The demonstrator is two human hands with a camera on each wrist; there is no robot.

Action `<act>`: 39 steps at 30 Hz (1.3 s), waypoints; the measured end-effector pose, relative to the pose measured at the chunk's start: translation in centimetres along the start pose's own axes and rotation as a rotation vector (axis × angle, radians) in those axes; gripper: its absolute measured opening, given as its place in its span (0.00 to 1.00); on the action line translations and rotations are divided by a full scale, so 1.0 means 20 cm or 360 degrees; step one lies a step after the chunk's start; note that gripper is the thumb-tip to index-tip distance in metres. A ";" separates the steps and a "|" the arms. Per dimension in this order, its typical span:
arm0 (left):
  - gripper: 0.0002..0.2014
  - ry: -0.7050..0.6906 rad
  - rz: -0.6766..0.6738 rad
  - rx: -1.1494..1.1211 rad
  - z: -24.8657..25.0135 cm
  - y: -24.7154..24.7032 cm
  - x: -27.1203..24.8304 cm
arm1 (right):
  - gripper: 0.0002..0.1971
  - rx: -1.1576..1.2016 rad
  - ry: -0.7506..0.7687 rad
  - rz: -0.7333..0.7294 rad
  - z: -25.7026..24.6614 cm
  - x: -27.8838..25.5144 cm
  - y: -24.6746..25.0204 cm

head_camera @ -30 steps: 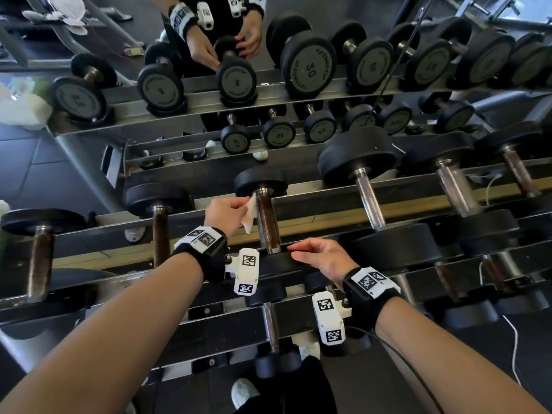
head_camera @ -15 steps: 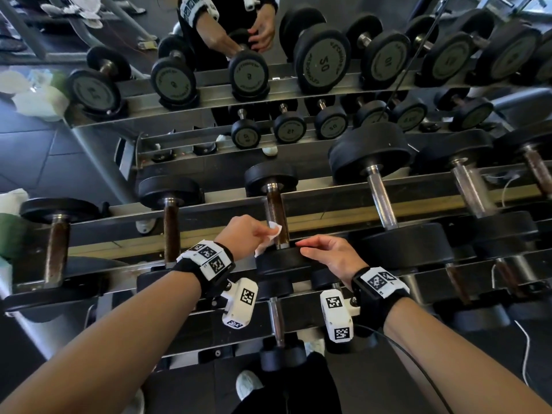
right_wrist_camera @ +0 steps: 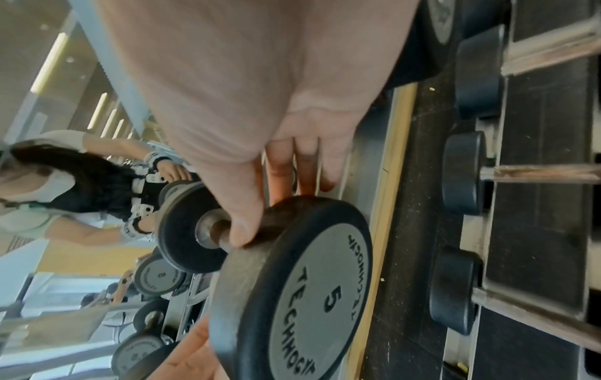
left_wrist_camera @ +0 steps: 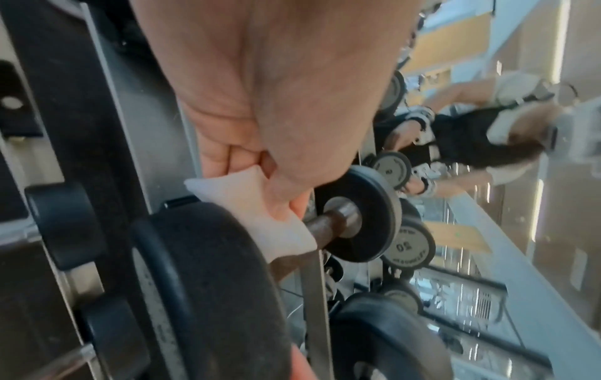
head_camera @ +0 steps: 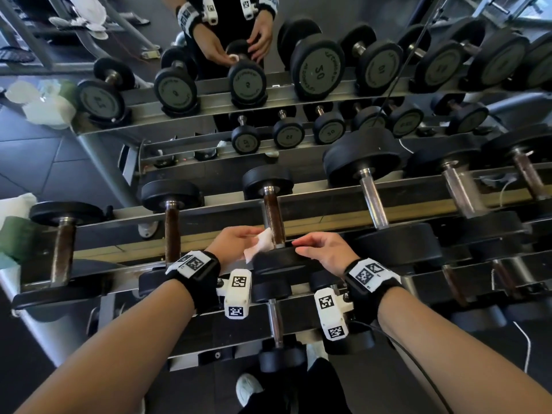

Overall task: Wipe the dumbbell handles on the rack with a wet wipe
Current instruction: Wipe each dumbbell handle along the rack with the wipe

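Wipe point(head_camera: 260, 243), white and crumpled, was pinched in the left hand point(head_camera: 231, 242), fingers point(left_wrist_camera: 214, 154) curled round it, its free edge pressed against the near end of the handle point(head_camera: 274, 219). The wrist view showed the wet wipe point(left_wrist_camera: 279, 228) folded thick, wedged between the thumb and the bar. Handle was brown and rust-dull, unlike the bright chrome bars further right. It belonged to a small dumbbell point(head_camera: 276, 261) lying across the rack point(head_camera: 328, 222), near head towards the person, far head point(head_camera: 268, 182) resting on the back rail. Near head was black rubber with a grey face marked 5 point(right_wrist_camera: 331, 298).

Right hand point(head_camera: 324, 249) rested on top of that near head, fingers point(right_wrist_camera: 279, 164) loosely extended and slightly apart, thumb point(right_wrist_camera: 242, 223) lying at the inner rim beside the bar; it gripped nothing.

Neighbouring dumbbells point(head_camera: 171, 222) on the left also had brown handles. A mirror behind the rack point(head_camera: 209, 174) showed the person's hands reflected over a dumbbell. A green and white packet point(head_camera: 15, 225) sat at the rack's left end
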State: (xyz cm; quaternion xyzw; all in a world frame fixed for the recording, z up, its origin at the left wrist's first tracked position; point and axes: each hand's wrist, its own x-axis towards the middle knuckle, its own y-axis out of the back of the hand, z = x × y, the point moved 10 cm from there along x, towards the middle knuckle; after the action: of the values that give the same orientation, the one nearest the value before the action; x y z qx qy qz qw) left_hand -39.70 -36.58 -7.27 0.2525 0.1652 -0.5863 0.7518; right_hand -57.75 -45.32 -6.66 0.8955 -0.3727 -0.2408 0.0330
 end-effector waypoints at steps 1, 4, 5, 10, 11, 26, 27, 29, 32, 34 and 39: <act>0.16 0.0031 0.0038 -0.0146 0.01 0.01 -0.02 | 0.08 -0.0034 0.0025 0.0015 -0.02 0.00 0.02; 0.15 0.0036 0.0144 -0.0378 0.08 0.03 -0.07 | 0.08 -0.0101 0.0149 0.0033 -0.13 -0.03 0.13; 0.14 0.0027 0.0166 -0.0436 0.11 0.03 -0.09 | 0.09 -0.0122 0.0203 0.0028 -0.19 -0.05 0.18; 0.13 0.0015 0.0178 -0.0660 0.26 -0.09 -0.09 | 0.10 -0.0178 0.0384 0.0156 -0.37 -0.09 0.55; 0.12 0.0020 0.0159 -0.0716 0.29 -0.14 -0.07 | 0.10 -0.0174 0.0386 0.0200 -0.37 -0.10 0.63; 0.15 0.0112 0.0294 -0.0703 0.45 -0.83 0.30 | 0.07 0.0278 0.0147 0.0144 0.19 -0.18 1.17; 0.15 0.0127 0.0298 -0.0731 0.44 -0.85 0.32 | 0.07 0.0280 0.0143 0.0123 0.20 -0.17 1.17; 0.15 0.0148 0.0281 -0.0781 0.44 -0.87 0.35 | 0.06 0.0264 0.0150 0.0083 0.21 -0.16 1.17; 0.15 0.0128 0.0272 -0.0842 0.49 -0.88 0.42 | 0.10 0.0276 0.0143 0.0059 0.23 -0.15 1.17; 0.14 0.0096 0.0306 -0.0872 0.54 -0.86 0.47 | 0.16 0.0319 0.0145 0.0060 0.25 -0.14 1.17; 0.15 0.0061 0.0313 -0.0798 0.62 -0.85 0.55 | 0.16 0.0456 0.0142 0.0059 0.27 -0.15 1.15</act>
State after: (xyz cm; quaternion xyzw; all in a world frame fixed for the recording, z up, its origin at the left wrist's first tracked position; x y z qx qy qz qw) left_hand -53.90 -55.64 -6.29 0.0841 0.2940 -0.4463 0.8410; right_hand -77.03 -59.21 -4.78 0.8938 -0.4179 -0.1446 -0.0744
